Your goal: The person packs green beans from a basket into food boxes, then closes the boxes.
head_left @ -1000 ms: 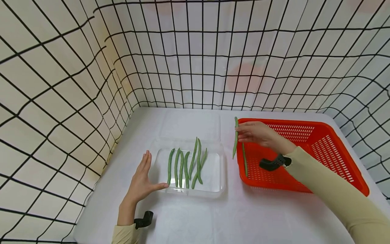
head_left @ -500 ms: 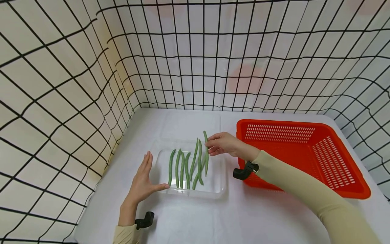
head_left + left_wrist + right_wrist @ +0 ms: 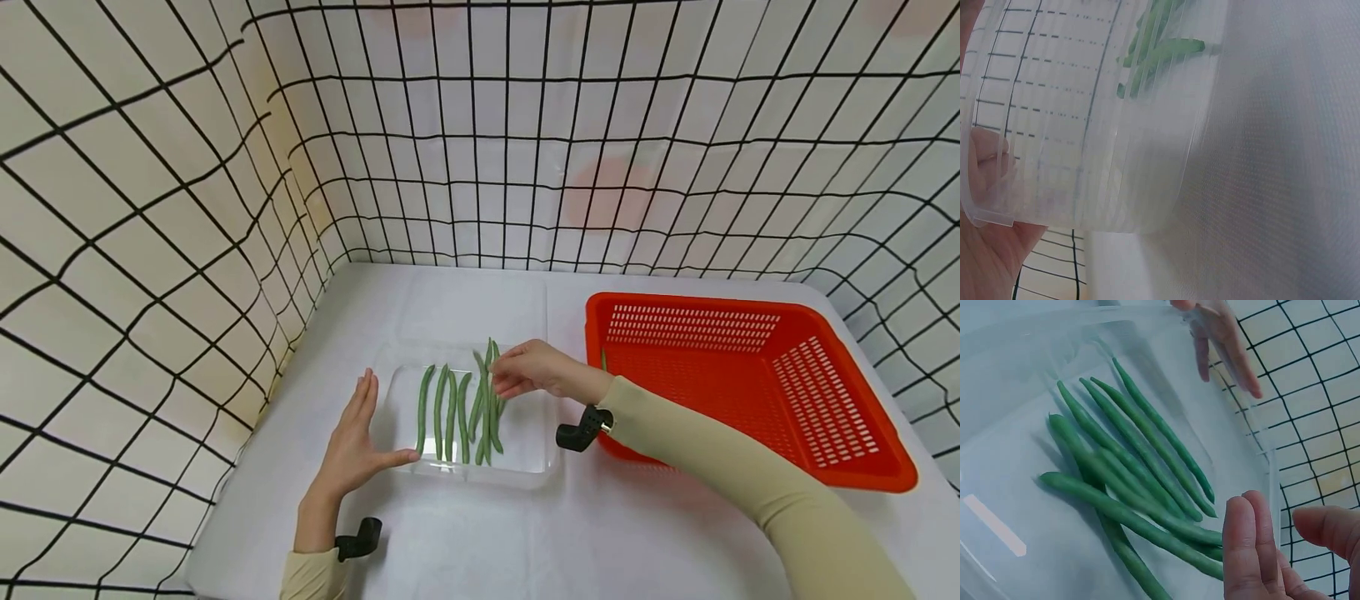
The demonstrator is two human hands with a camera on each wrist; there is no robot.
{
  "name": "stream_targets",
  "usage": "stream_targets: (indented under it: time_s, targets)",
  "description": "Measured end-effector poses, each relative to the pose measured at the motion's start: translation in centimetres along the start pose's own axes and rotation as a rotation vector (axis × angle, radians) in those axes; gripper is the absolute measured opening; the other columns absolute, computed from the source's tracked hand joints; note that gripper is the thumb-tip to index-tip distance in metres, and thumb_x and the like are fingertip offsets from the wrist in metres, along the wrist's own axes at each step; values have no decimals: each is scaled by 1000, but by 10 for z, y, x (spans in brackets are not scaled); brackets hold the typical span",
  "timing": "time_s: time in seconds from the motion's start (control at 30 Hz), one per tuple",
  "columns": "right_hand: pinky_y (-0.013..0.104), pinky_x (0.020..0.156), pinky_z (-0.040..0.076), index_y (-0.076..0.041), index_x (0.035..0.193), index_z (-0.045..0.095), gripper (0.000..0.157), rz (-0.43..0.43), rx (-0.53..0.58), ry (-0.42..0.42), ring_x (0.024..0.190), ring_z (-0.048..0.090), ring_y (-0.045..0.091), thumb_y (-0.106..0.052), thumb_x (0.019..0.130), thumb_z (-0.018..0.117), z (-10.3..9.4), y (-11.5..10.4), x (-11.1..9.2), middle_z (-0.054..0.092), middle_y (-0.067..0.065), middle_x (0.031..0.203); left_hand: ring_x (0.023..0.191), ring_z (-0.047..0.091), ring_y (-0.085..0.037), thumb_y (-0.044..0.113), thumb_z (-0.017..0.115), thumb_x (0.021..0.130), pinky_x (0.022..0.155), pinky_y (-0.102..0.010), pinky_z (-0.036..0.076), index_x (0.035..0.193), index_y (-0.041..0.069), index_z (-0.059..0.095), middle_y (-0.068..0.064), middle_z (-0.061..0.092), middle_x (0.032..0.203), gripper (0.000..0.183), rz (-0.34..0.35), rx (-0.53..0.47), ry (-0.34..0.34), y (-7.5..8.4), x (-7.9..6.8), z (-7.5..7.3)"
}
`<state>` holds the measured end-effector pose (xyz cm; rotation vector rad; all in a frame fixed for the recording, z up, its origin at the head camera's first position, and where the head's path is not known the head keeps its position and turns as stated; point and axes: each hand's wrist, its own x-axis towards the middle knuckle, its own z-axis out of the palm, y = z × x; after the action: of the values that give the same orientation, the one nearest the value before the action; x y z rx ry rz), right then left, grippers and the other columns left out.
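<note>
Green beans (image 3: 462, 421) are held in a clear container (image 3: 527, 429), which is set on the white worktop (image 3: 480, 533), nearer its left edge than its right. Four are laid roughly side by side at the container's left; the others are crossed over one another toward its right, where their number cannot be told. Some are partly covered by the right hand (image 3: 536, 365), whose fingers are stretched straight and held apart from the thumb. The left hand (image 3: 351, 450) is spread wide, its thumb placed at the container's near left corner. In the left wrist view, only a few bean ends are seen, blurred through the wall. A red basket (image 3: 705, 367) is placed toward the worktop's right edge; just inside its left wall a bean tip (image 3: 603, 359) is shown, the rest hidden. The basket's near side is crossed by the right sleeve (image 3: 712, 454). Black mesh (image 3: 506, 136) is stood along the worktop's far, left and right edges.
</note>
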<state>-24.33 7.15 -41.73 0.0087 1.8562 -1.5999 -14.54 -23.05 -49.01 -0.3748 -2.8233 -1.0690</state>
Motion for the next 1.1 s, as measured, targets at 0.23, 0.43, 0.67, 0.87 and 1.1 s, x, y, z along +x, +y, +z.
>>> stream_targets:
  time_s: [0.23, 0.43, 0.67, 0.87, 1.1]
  targets:
    - [34, 70, 55, 14, 115, 57, 31, -14, -41, 5, 68, 67, 19, -10, 95, 57, -6, 7, -1, 67, 14, 80, 142, 6, -32, 53, 86, 58, 103, -62, 20, 153, 7, 7, -7, 3, 158, 132, 2, 10, 0, 2, 2, -2]
    - [35, 73, 54, 11, 119, 56, 35, -28, -22, 23, 78, 68, 25, -14, 94, 60, -20, 6, -10, 64, 24, 98, 142, 5, -31, 54, 85, 57, 103, -63, 20, 153, 11, 5, -7, 3, 158, 132, -2, 16, -2, 1, 3, -1]
    - [34, 77, 54, 9, 122, 55, 39, -88, 40, 139, 83, 67, 24, -19, 95, 60, -67, -4, -35, 61, 22, 104, 143, 5, -30, 55, 85, 58, 103, -63, 19, 153, 14, 3, -6, 3, 158, 132, -3, 6, -5, 1, 3, 0]
    - [38, 81, 52, 13, 120, 50, 41, -124, 104, 255, 77, 68, 18, -19, 96, 59, -126, 10, -55, 66, 11, 90, 142, 5, -31, 55, 85, 58, 103, -63, 19, 153, 15, 3, -6, 2, 158, 132, -15, 13, -12, 0, 3, -1]
    - [41, 86, 49, 14, 134, 38, 50, -38, 30, 281, 87, 67, 21, -22, 101, 49, -167, 42, -69, 66, 10, 97, 142, 5, -30, 55, 85, 57, 103, -63, 19, 153, 12, 5, -5, 3, 158, 132, -18, 5, -13, 1, 2, 0]
